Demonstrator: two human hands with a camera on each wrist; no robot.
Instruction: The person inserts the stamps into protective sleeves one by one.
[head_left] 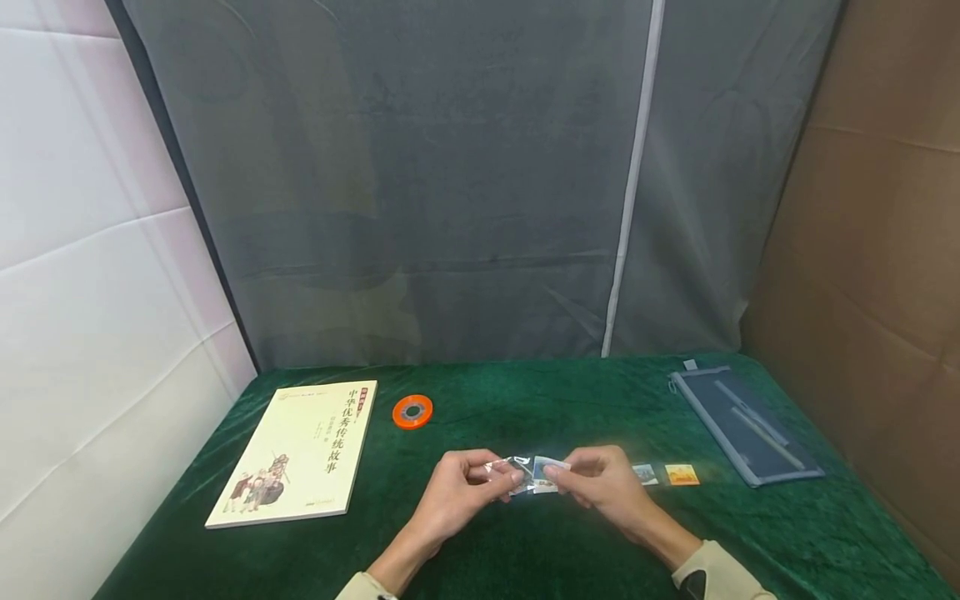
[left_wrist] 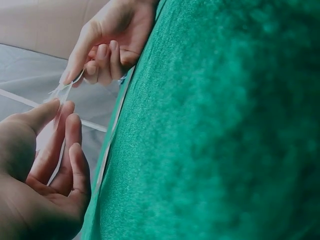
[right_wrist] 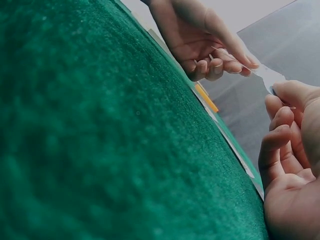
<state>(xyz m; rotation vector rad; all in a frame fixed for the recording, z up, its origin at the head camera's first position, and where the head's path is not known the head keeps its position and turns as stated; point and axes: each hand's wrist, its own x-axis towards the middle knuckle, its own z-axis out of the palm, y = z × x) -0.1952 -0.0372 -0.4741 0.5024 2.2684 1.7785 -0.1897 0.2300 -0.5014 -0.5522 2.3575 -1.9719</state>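
Over the front middle of the green cloth, my left hand (head_left: 459,492) pinches a small crinkled clear plastic sleeve (head_left: 521,468) between thumb and fingers. My right hand (head_left: 611,490) pinches a small blue-and-white stamp-like picture (head_left: 546,473), which overlaps the sleeve's right end. In the left wrist view the sleeve (left_wrist: 61,93) stretches between both hands' fingertips. The right wrist view shows it (right_wrist: 270,76) from the other side, held by thumbs and index fingers. Just right of my right hand lie a bluish stamp-like picture (head_left: 645,474) and an orange-yellow one (head_left: 682,475).
A cream book (head_left: 300,458) with Chinese characters lies at the left. Beside it is an orange round disc (head_left: 412,412) with a grey centre. A grey zip pouch (head_left: 742,425) with slim items inside lies at the right. Grey curtain (head_left: 450,208) closes off the back.
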